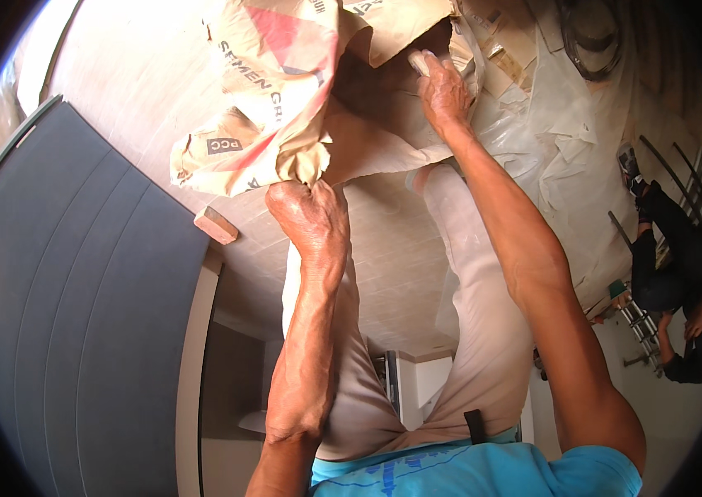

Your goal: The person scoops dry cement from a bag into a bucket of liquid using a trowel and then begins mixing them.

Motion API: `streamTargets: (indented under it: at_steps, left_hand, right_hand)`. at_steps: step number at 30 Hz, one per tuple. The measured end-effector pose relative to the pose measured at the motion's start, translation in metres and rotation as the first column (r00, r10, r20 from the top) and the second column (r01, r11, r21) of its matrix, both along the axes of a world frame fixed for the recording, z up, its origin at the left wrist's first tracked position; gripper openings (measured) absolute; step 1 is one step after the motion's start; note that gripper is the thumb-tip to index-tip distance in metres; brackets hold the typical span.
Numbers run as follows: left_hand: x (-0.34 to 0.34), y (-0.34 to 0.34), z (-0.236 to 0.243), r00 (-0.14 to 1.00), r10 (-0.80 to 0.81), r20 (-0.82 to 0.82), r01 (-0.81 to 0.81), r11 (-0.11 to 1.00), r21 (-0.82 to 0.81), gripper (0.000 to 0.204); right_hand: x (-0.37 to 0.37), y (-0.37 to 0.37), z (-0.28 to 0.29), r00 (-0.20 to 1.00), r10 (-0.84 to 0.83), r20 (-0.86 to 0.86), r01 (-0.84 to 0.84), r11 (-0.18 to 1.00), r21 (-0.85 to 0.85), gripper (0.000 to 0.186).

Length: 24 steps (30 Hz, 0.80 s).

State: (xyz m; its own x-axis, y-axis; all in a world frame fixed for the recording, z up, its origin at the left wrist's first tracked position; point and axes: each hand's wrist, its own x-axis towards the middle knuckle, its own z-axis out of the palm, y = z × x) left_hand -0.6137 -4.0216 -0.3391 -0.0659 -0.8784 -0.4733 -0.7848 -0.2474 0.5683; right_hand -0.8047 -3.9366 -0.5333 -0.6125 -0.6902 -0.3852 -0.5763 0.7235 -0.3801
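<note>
A torn brown paper cement sack [272, 91] with pink and dark print spreads out in front of me over the floor. My left hand [309, 217] is closed in a fist on its crumpled near edge. Farther off and to the right, my right hand [445, 93] reaches over the sack's open, shadowed inside. Its fingers are curled around a small pale piece [419, 63], whose kind I cannot make out. The sack's inner brown face shows between my two hands.
A dark grey door panel [77, 290] stands at left, with a brick-like block [216, 224] by its corner. Clear plastic sheeting [542, 149] covers the floor at right, near a coil of dark cable [591, 37]. Another person in dark clothes [674, 265] is at far right.
</note>
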Motion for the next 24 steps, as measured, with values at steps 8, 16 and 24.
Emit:
streamTargets:
  at_steps: [8,16,24]
  left_hand:
    - [0.062,-0.041,-0.037,0.951,0.184,-0.247,-0.118,0.958,0.263,0.045]
    - [0.068,-0.057,-0.041,0.584,0.786,-0.202,-0.657,0.604,0.451,0.048]
    - [0.052,-0.058,-0.04,0.803,0.593,0.056,-0.596,0.797,0.098,0.021]
  right_hand:
    - [0.01,-0.006,-0.007,0.993,0.029,0.117,-0.017,0.995,-0.102,0.041]
    - [0.011,-0.015,-0.029,0.98,0.123,0.154,-0.097,0.981,-0.165,0.042]
    - [0.03,-0.019,-0.045,0.946,0.047,0.321,0.005,0.987,-0.16,0.045]
